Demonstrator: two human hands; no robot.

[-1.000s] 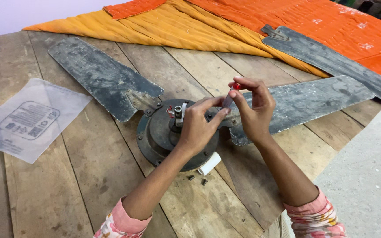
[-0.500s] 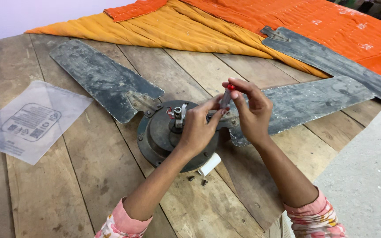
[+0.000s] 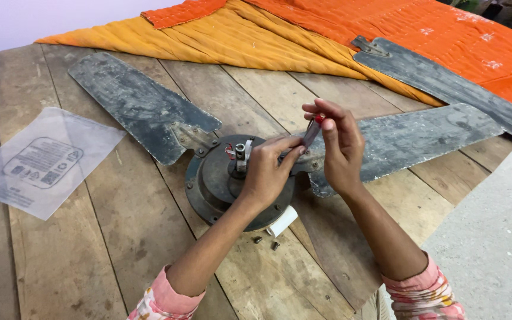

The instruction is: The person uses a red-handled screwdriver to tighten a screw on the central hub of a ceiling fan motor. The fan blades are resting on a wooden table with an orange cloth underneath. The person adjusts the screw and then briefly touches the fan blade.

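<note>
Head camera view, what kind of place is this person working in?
Probably a makeshift home repair spot, not a proper workshop: an old ceiling fan motor with dusty blades lies on a rough wooden plank table, beside an orange quilt and loose screws.

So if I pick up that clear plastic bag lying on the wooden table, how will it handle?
The clear plastic bag looks thin and lies flat on the wooden table, so it is probably very light and floppy, sagging when lifted by one edge. Its glossy film may be slippery, and a push would likely slide or crumple it.
</note>
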